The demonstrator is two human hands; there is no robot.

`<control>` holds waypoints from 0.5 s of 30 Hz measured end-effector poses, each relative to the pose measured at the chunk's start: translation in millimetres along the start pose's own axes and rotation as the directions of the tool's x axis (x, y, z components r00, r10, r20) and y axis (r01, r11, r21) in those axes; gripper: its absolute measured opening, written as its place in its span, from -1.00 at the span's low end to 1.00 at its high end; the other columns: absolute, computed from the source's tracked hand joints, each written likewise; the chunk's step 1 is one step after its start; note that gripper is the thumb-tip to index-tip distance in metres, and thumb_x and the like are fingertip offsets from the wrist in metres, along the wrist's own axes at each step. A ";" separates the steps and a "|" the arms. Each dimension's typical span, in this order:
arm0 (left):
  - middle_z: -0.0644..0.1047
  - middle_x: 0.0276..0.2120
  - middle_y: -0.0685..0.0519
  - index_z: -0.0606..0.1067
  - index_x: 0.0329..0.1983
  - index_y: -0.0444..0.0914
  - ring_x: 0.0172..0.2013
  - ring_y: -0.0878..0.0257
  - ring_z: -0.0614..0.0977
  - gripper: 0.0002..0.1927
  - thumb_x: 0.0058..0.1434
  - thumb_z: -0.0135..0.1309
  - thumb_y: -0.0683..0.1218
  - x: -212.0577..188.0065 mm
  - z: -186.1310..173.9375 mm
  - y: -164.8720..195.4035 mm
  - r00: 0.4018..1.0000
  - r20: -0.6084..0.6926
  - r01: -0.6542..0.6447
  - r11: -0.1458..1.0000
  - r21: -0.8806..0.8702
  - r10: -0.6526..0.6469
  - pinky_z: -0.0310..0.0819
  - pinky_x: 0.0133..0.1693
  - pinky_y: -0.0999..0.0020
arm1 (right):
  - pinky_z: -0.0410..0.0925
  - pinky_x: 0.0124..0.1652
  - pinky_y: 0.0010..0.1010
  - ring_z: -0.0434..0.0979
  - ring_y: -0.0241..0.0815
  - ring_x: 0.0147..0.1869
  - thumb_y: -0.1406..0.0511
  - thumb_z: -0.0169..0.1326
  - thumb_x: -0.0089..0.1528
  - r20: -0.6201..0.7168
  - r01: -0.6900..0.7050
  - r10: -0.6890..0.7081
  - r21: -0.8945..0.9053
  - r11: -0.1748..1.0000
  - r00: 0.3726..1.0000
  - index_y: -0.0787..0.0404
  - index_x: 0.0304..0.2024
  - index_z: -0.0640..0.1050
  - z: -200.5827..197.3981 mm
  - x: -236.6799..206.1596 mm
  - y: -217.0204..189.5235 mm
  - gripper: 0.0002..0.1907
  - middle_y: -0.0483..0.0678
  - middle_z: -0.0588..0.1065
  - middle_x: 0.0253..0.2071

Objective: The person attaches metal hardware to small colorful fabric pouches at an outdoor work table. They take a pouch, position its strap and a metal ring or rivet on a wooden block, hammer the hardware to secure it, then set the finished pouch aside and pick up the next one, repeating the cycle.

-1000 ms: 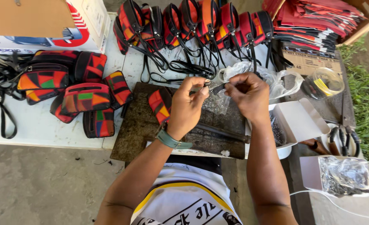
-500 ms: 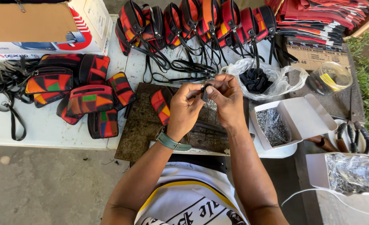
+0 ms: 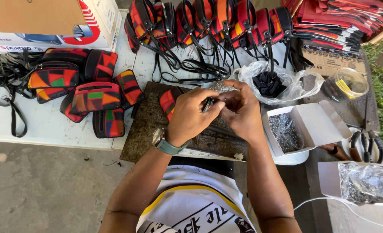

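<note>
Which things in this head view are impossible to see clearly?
- Small dark metal piece: mostly covered by left hand and right hand.
- Red patterned fabric pouch: partly behind the left hand.
- Contents of open white cardboard box: too small.
- Clear plastic bag: cut by right edge.

Left hand: curled, knuckles up, fingertips pinched together at its right edge.
Right hand: cupped facing the left, fingertips meeting it.
Left wrist: slightly bent, forearm angled up from lower left.
Right forearm: rising nearly straight from below.
Hands: touching, level with each other.
</note>
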State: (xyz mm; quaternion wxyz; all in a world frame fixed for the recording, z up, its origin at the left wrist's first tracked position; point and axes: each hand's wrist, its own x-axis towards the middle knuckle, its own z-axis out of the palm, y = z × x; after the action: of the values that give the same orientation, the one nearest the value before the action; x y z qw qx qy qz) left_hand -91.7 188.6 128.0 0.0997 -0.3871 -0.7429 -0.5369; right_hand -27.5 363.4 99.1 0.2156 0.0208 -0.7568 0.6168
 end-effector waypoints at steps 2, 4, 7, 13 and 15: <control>0.61 -0.37 -0.06 0.57 -0.21 -0.29 -0.39 0.08 0.64 -0.86 0.28 0.22 -0.11 3.0 0.5 0.4 0.997 -0.012 -0.079 0.996 0.048 0.080 0.49 -0.32 0.22 | 0.49 -0.06 -0.52 0.60 -0.32 -0.07 0.57 0.19 0.19 0.038 0.021 -0.019 -0.075 0.997 0.999 0.32 0.27 0.32 -2.5 -1.8 -8.0 -0.39 0.00 0.56 -0.13; 0.61 -0.38 -0.06 0.56 -0.22 -0.28 -0.35 0.05 0.66 -0.86 0.34 0.19 -0.09 5.0 0.6 -3.5 0.996 0.003 -0.090 0.994 0.063 0.090 0.50 -0.28 0.21 | 0.52 -0.01 -0.49 0.63 -0.29 -0.02 0.54 0.24 0.21 0.036 0.051 -0.047 -0.131 0.990 0.998 0.32 0.17 0.37 -6.9 -2.1 -16.0 -0.49 0.01 0.59 -0.11; 0.62 -0.42 -0.09 0.57 -0.23 -0.32 -0.41 0.10 0.67 -0.82 0.33 0.19 -0.08 3.0 2.5 -11.1 0.999 0.038 0.011 1.000 0.010 -0.011 0.49 -0.35 0.26 | 0.53 0.08 -0.41 0.64 -0.20 0.06 0.51 0.31 0.22 0.074 0.172 -0.162 -0.161 0.972 0.984 0.29 0.04 0.48 -12.8 -3.9 -28.0 -0.61 0.05 0.59 -0.03; 0.63 -0.48 -0.02 0.58 -0.22 -0.37 -0.49 0.31 0.67 -0.78 0.34 0.13 -0.08 -2.5 13.1 -17.5 0.983 0.099 0.173 0.966 -0.195 -0.156 0.51 -0.41 0.40 | 0.50 -0.06 -0.40 0.68 -0.09 -0.04 0.43 0.40 0.09 0.147 0.379 -0.353 -0.482 0.790 0.924 0.24 -0.19 0.59 -8.6 -11.5 -45.6 -0.72 -0.02 0.61 -0.09; 0.63 -0.49 0.02 0.58 -0.21 -0.37 -0.49 0.38 0.66 -0.77 0.35 0.12 -0.07 -3.0 13.3 -20.5 0.968 0.142 0.237 0.938 -0.252 -0.206 0.51 -0.43 0.45 | 0.52 -0.08 -0.40 0.69 -0.11 -0.06 0.44 0.39 0.12 0.136 0.400 -0.387 -0.503 0.766 0.912 0.22 -0.20 0.60 -6.5 -12.0 -49.1 -0.75 -0.04 0.61 -0.11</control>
State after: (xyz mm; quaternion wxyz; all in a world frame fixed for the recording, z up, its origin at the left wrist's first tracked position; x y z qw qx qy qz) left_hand -100.1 196.3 106.1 -0.0568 -0.3407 -0.7072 -0.6170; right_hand -0.1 355.1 141.2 0.3281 0.1269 -0.8761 0.3297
